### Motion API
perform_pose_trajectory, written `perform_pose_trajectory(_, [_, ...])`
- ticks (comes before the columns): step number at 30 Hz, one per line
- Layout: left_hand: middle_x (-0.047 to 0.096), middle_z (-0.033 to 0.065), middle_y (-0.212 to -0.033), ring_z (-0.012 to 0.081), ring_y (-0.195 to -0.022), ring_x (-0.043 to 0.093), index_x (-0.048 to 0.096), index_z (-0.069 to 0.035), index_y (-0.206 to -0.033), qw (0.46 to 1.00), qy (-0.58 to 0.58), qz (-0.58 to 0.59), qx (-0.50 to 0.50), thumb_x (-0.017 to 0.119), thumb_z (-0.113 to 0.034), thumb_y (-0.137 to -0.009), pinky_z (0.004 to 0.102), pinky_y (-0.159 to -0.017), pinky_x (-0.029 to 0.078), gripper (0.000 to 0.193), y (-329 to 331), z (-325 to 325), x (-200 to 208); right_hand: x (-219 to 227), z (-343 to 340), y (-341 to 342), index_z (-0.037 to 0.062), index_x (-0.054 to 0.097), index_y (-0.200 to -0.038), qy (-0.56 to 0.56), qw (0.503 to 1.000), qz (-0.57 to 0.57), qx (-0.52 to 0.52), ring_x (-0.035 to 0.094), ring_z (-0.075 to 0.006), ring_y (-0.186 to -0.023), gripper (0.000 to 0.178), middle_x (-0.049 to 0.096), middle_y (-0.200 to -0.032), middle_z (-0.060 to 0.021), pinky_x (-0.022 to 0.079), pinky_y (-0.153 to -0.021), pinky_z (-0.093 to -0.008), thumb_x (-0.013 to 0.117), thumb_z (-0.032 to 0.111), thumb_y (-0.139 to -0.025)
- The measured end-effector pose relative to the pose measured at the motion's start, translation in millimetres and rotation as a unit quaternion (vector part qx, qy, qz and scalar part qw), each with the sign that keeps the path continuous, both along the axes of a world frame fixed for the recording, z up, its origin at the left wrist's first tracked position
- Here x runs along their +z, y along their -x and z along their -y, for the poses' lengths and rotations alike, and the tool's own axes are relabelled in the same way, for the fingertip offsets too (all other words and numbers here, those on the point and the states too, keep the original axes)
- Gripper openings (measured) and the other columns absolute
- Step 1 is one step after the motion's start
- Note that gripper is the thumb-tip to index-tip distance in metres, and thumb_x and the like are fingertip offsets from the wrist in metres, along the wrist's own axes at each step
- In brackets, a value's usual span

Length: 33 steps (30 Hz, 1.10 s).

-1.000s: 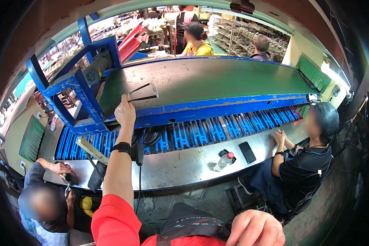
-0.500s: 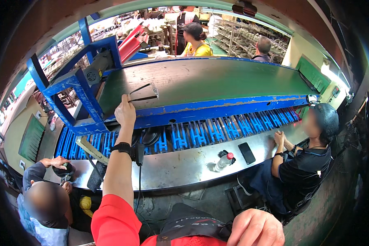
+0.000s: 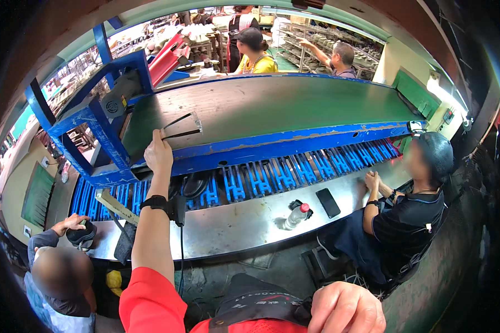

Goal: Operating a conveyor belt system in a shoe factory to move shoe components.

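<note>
The left hand [image 3: 159, 154] clamps one pair of glasses [image 3: 184, 134]; the right hand [image 3: 347, 311], I cannot tell.

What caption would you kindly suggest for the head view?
The left hand holds eyeglasses by their temples over a green belt.

Head-worn fisheye, looking down, arm's-length view

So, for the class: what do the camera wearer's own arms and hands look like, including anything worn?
The left arm has a short red sleeve and a black wristband; the left hand is ungloved. The right hand is ungloved too, its sleeve out of view.
</note>
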<state>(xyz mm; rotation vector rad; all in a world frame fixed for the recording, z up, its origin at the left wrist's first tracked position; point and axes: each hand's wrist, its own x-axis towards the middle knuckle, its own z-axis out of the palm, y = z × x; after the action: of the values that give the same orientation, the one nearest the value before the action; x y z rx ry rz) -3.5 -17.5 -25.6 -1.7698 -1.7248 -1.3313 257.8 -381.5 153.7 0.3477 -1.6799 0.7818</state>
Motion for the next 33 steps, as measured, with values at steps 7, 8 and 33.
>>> perform_pose_trajectory(7, [0.063,0.0192,-0.067,0.0382,-0.061,0.062,0.052,-0.011,-0.096,1.000,0.000,-0.003,0.007,0.053,-0.012,-0.085,0.0497,-0.055,0.048,0.011,5,0,1,-2,-1,-1,0.0089,0.066,-0.090,-0.009,1.000,-0.011,-0.001,0.065,-0.0238,-0.087,0.017,0.066,-0.099,-0.0055,0.054,-0.070,-0.0301,0.049,0.008,-0.093])
perform_pose_trajectory(8, [0.063,0.0192,-0.067,0.0382,-0.061,0.062,0.052,-0.011,-0.096,1.000,-0.001,-0.003,0.008,0.053,-0.012,-0.085,0.0497,-0.055,0.048,0.011,2,0,2,-1,0,-1,0.0089,0.066,-0.090,-0.010,1.000,-0.011,0.000,0.065,-0.0238,-0.087,0.017,0.066,-0.099,-0.0055,0.054,-0.070,-0.0301,0.049,0.008,-0.093])
perform_pose_trajectory(33, [0.061,0.0194,-0.063,0.0378,-0.060,0.062,0.053,-0.009,-0.093,1.000,0.019,0.003,0.015,0.052,-0.018,-0.090,0.0485,-0.055,0.048,0.009,4,6,4,-4,-6,1,0.0100,0.064,-0.094,-0.008,0.999,0.026,0.027,0.066,-0.0249,-0.090,0.009,0.065,-0.104,-0.0046,0.053,-0.070,-0.0306,0.056,0.010,-0.090])
